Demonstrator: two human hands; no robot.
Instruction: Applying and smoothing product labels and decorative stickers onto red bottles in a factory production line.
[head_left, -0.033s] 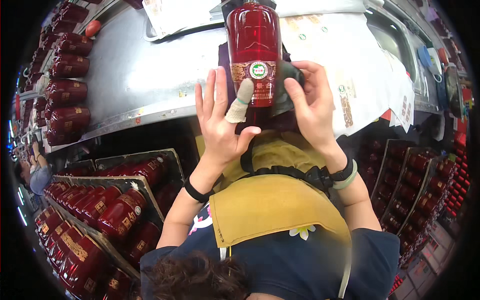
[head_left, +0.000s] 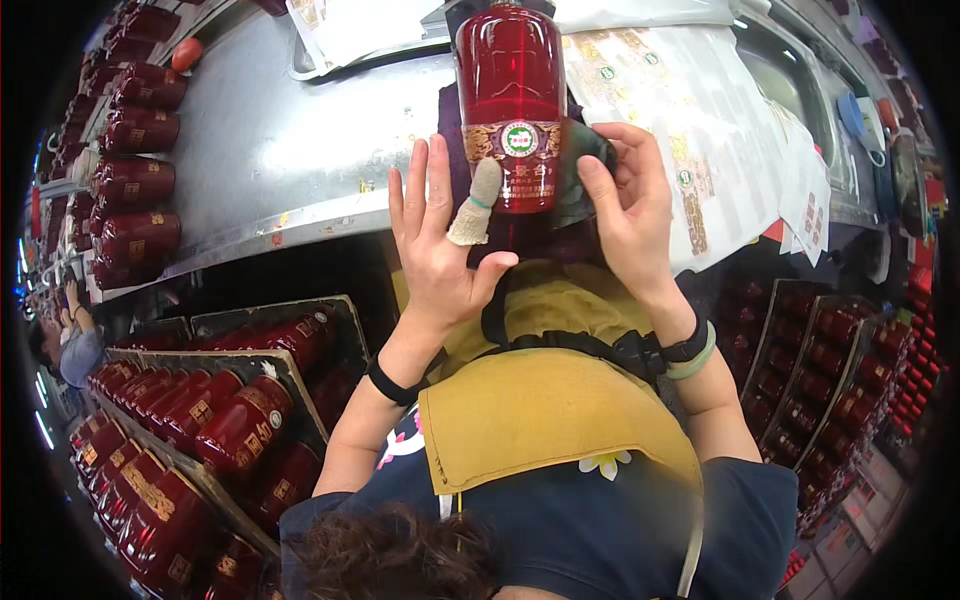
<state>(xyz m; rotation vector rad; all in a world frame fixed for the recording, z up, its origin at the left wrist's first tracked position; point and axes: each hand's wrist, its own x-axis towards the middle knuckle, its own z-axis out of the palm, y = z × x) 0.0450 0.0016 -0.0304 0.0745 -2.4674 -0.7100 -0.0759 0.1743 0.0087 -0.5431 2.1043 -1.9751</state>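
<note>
A dark red glass bottle (head_left: 508, 80) lies on a dark purple cloth (head_left: 450, 110) at the table's near edge, its base toward me. Its label (head_left: 520, 142) is a gold-patterned band with a round green and white emblem. My left hand (head_left: 432, 255) is open beside the bottle's left, fingers stretched; the index finger wears a beige fabric finger cover (head_left: 472, 212) and lies at the label's left end. My right hand (head_left: 632, 210) pinches a dark green cloth (head_left: 580, 165) between thumb and fingers, against the bottle's right side. The cloth hides part of that side.
White label sheets (head_left: 690, 130) with gold and green prints cover the metal table (head_left: 280, 160) on the right. More red bottles (head_left: 137, 185) line its left end. Crates (head_left: 240, 360) of bottles stand below left, stacked bottles (head_left: 830, 350) below right. Another person (head_left: 75, 345) is far left.
The dark green cloth and my right hand have shifted slightly to the right, and the cloth looks more spread. The bottle has moved a touch right; my left hand is nearly still.
</note>
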